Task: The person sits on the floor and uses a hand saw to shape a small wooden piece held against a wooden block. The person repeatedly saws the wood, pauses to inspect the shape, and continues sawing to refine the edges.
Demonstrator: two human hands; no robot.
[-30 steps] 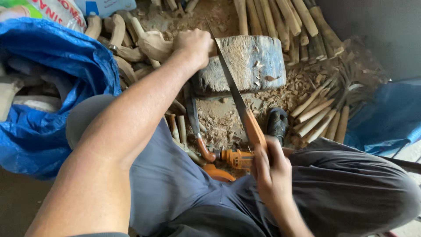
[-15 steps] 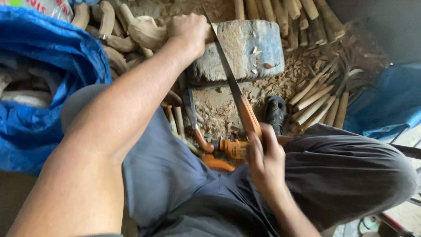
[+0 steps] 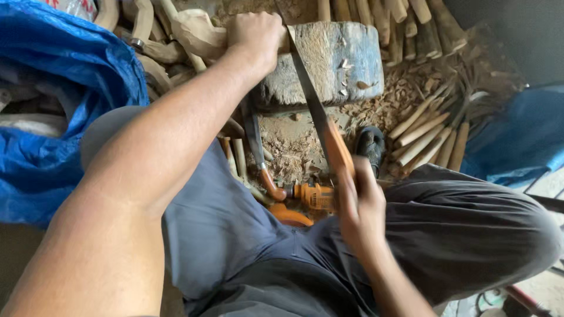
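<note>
The left hand (image 3: 257, 34) is clenched around a pale, curved piece of carved wood (image 3: 200, 35), pinning it against the top edge of a round, weathered wooden chopping block (image 3: 335, 61) that stands among wood shavings on the ground. The right hand (image 3: 359, 202), blurred, has its fingers wrapped tight around the orange wooden handle of a long steel hand saw (image 3: 314, 114); the blade's long axis runs from that hand near the lap up and away across the block, its far end lying just beside the left hand's knuckles, on their right. So the pale workpiece lies to the left of the blade, its length running crosswise to it, and the left hand is the nearer one to the place where blade and wood meet. Below the block an orange power drill (image 3: 311, 196) and a second saw with a brown curved handle (image 3: 258, 147) lie between the knees, a bundle of light wooden sticks (image 3: 423, 132) rests at right, and a crumpled blue plastic tarpaulin (image 3: 53, 105) lies at left
</note>
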